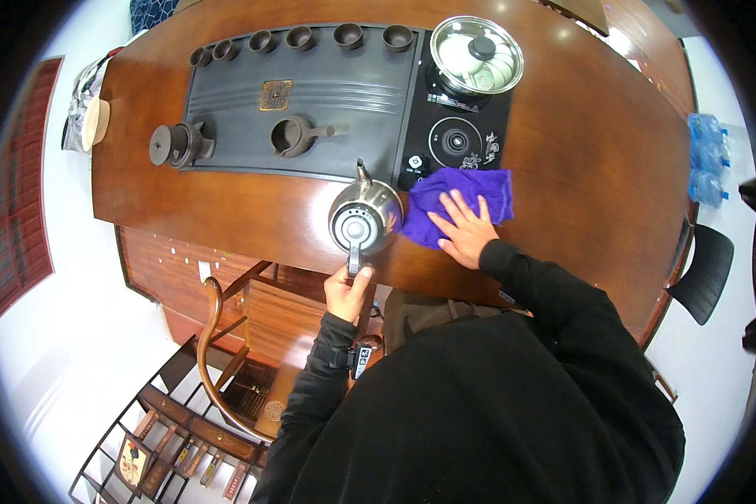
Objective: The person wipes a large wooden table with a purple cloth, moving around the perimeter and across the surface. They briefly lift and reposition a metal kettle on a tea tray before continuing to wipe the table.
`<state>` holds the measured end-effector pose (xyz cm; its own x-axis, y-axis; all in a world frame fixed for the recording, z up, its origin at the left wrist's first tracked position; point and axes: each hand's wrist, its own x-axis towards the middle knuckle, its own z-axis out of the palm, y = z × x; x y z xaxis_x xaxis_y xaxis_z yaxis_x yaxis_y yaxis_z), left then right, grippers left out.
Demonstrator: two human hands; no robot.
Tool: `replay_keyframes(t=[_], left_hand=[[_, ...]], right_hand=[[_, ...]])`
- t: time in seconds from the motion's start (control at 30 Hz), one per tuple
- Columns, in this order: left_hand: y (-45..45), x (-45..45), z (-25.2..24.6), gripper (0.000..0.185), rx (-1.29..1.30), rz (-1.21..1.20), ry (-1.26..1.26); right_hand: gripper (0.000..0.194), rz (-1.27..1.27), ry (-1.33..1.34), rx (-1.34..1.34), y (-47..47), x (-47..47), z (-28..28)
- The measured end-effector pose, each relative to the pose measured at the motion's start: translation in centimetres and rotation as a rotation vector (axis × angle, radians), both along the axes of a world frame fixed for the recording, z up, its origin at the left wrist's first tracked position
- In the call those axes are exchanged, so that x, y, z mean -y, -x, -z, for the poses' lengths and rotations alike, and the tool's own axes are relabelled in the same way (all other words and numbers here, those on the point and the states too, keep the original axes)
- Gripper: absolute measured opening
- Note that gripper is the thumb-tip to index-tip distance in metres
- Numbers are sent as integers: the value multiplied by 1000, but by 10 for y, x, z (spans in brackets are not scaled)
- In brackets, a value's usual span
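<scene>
My left hand is closed around the handle of a shiny metal kettle, near the table's front edge. The kettle's spout points away from me, towards the tea tray. My right hand lies spread on a crumpled purple cloth, palm down. This cloth sits just right of the kettle, against the front edge of a black double electric cooktop. Whether the kettle rests fully on the table cannot be made out from above.
A dark tea tray carries several small cups and a side-handled pot. At its left corner stands a dark lidded teapot. A glass-lidded steel pot sits on the rear burner. A wooden chair stands left of me.
</scene>
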<state>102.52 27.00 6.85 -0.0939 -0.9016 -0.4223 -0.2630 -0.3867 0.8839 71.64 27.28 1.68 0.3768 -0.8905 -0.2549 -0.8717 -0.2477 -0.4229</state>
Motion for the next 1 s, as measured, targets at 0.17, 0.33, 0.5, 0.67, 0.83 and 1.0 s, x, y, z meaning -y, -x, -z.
replay_keyframes(t=[0.17, 0.33, 0.5, 0.67, 0.83, 1.0], left_hand=[[-24, -5, -16, 20, -46, 35, 3], [-51, -17, -49, 19, -110, -70, -27], [-60, -16, -59, 20, -142, -120, 63], [-60, -9, -59, 20, -131, -110, 123], [-60, -7, -63, 19, -104, -75, 116], [-51, 10, -58, 20, -113, 39, 151]], right_hand=[[52, 59, 78, 85, -37, 85, 12], [54, 76, 40, 69, -54, 107, 14], [57, -78, 71, 53, -4, 26, 7], [58, -38, 30, -35, 47, -13, -3], [57, -4, -7, -28, -5, 42, -2], [57, 39, -4, 35, -47, 68, 5]])
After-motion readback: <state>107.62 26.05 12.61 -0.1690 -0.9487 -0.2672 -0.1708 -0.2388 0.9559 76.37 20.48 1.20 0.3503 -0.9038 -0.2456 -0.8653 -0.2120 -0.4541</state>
